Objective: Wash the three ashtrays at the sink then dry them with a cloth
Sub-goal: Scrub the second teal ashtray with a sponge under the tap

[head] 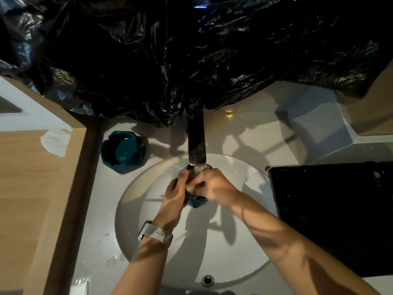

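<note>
Head cam, only view I've got: both hands over the round white sink [136, 211], right under the dark faucet [196, 143] spout. Left hand [175, 193] has fingers curled round the left side of a teal ashtray [198, 202], watch [155, 233] w/ a pale strap on that wrist. Right hand [214, 188] is curled over the top/right of the same ashtray, thumb and fingers bent onto it, so both hands grip it. Ashtray is held above the basin, mostly covered by the hands; only its lower teal edge shows. Lighting is dim, so I can't say for sure whether water is running, prob. a bit of shimmer at the spout tip. Second teal ashtray [123, 155] sits on the white counter [102, 209] left of the faucet, tilted, well apart from the hands. Black plastic sheeting [191, 50] covers the wall behind. Dark flat tray [331, 213] on the counter right of the basin. Water drops on the counter at lower left.
</note>
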Motion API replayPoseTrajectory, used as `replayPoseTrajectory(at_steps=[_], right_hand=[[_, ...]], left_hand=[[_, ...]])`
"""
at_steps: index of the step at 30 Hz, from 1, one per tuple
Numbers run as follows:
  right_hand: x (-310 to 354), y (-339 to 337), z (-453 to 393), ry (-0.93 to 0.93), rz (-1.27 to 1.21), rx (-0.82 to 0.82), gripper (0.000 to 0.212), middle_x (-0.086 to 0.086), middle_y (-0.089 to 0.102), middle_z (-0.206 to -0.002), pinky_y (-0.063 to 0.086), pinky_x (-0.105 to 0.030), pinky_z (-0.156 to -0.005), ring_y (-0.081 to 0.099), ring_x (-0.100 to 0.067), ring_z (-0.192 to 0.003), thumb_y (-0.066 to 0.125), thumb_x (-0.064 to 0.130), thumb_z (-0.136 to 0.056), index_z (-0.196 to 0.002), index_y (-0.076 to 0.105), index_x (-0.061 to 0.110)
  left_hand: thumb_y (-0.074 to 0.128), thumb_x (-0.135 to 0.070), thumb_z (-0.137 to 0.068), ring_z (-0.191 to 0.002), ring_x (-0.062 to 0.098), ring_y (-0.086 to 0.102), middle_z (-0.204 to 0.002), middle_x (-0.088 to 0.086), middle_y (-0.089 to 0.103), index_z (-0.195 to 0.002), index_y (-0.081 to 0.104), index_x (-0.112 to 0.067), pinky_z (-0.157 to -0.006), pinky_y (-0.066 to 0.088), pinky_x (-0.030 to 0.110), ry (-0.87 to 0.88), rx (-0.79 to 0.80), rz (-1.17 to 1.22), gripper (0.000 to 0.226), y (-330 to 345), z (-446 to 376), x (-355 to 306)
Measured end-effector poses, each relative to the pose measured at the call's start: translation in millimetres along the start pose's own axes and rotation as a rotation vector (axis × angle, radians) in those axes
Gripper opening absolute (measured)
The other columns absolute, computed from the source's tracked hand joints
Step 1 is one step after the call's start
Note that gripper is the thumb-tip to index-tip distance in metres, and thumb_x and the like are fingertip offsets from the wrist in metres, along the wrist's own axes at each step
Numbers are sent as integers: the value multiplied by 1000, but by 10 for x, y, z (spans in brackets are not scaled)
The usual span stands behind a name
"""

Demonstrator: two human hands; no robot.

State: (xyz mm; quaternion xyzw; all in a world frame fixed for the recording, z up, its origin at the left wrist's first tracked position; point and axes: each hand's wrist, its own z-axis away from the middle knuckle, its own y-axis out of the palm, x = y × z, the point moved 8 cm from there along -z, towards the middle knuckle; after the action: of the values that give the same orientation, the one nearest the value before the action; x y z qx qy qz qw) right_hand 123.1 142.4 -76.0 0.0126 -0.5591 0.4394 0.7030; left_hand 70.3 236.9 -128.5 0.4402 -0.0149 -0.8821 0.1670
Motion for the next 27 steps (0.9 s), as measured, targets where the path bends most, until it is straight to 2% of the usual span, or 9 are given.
replayPoseTrajectory(at_steps=[4, 7, 9, 13, 17, 19, 21, 24, 27], right_hand=[[-20, -129, -8, 13, 231, 151, 3, -5, 71, -77, 48, -24, -73, 61, -14, -72, 74, 8, -79, -77, 76, 8], [-20, -278, -74, 112, 499, 4, 16, -8, 66, -77, 41, -25, -65, 57, -23, -72, 59, 0, -78, -69, 63, 12], [18, -265, -48, 73, 379, -140, 16, -11, 70, -86, 41, -21, -71, 62, -24, -80, 56, 1, -82, -79, 70, 9], [42, -37, 90, -33, 9, -7, 11, -10, 72, -90, 41, -8, -78, 62, -16, -85, 66, -2, -83, -89, 75, 0], [-80, -160, 59, 100, 298, 201, 11, -5, 73, -87, 46, -18, -70, 62, -15, -78, 71, 6, -78, -86, 77, 11], [-51, -290, 14, 155, 508, 166, 6, -8, 68, -82, 46, -25, -65, 62, -24, -78, 68, 7, -78, -75, 70, 12], [55, -350, -26, 114, 536, -13, 12, -13, 67, -87, 47, -29, -72, 62, -28, -85, 58, 5, -84, -77, 66, 10], [69, -209, 59, 6, 211, -182, 18, -10, 70, -92, 46, -26, -81, 63, -22, -88, 55, 2, -88, -89, 73, 4], [10, -93, 121, -50, 14, -57, 17, -8, 73, -87, 47, -22, -84, 64, -17, -84, 63, -6, -79, -82, 76, 4]], left_hand=[[57, -51, -94, -85, 24, 72, -96, 15, 75, -111, 69, -6, -74, 54, 31, 103, -6, -58, 49, -5, 9, -123], [53, -45, -99, -55, 6, 59, -65, 3, 69, -104, 66, -3, -59, 47, 18, 59, 30, -22, 45, 129, 77, -74], [49, -35, -102, -45, 0, 53, -54, -9, 60, -105, 62, -2, -49, 44, 13, 31, 45, 0, 36, 166, 77, -22], [51, -42, -99, -75, 16, 70, -91, 11, 74, -117, 64, -6, -64, 53, 23, 73, 11, -4, 42, 48, 26, -15], [54, -41, -98, -97, 23, 73, -108, 12, 74, -121, 63, -8, -83, 59, 35, 30, 0, 33, 42, 81, 60, 0], [55, -41, -97, -100, 20, 72, -111, 9, 74, -121, 63, -11, -91, 57, 37, -23, 9, 56, 39, 166, 79, 53], [53, -40, -99, -93, 13, 74, -108, 6, 74, -115, 63, -18, -80, 59, 29, -49, 40, 40, 29, 249, 82, 79], [51, -45, -99, -85, 15, 72, -100, 11, 72, -110, 64, -17, -71, 56, 26, -23, 34, -18, 33, 240, 82, 6], [56, -70, -84, -96, 31, 67, -105, 21, 69, -114, 66, -14, -89, 52, 45, 57, 43, -87, 64, 163, 58, -116]])
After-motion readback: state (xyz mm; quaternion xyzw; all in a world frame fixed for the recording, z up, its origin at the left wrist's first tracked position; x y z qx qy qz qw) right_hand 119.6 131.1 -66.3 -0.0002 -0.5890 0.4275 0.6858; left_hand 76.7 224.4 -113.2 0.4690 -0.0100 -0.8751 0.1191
